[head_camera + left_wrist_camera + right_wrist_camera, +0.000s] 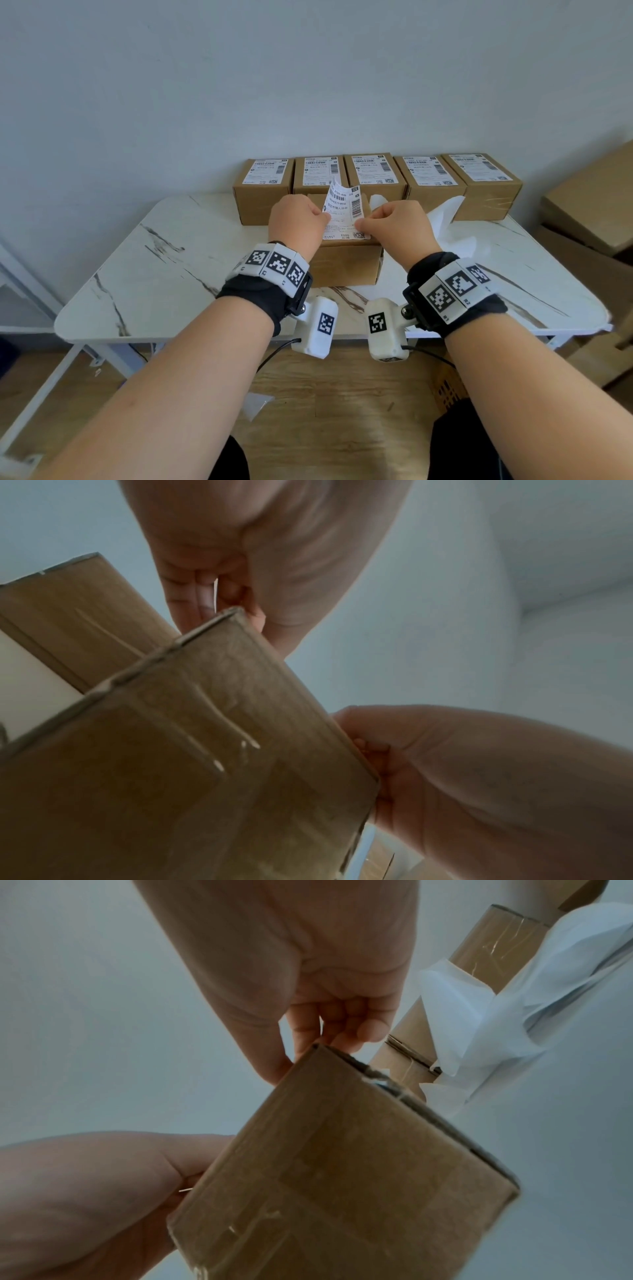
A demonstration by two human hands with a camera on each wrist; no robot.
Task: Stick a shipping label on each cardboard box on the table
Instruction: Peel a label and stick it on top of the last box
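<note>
**Mia:** What is on the white table (144,267)?

**Ben:** Six brown boxes. One cardboard box (346,260) sits in the middle, nearer to the person. Five labelled boxes (376,178) stand in a row at the far edge, by the wall.

**Mia:** Where is the shipping label (344,214)?

**Ben:** It is on top of the near box. Its near edge lies flat on the box top. Its far part curls up into the air.

**Mia:** What is the left hand (297,222) doing?

**Ben:** Its fingers are curled, and it pinches the left edge of the label.

**Mia:** And the right hand (397,224)?

**Ben:** Its fingers are curled too. Its fingertips meet the right edge of the label, and it looks like a pinch. The two hands are close together, with only the label between them.

**Mia:** What do the wrist cameras show?

**Ben:** They look up from low down. In the left wrist view you see the brown side of the near box, with both hands at its top edge. The right wrist view shows the same box from the other side.

**Mia:** What is the white stuff on the right?

**Ben:** That is crumpled white paper (448,219). It lies on the table just right of the near box, in front of the far row. More cardboard (589,212) stands past the right end of the table.
</note>
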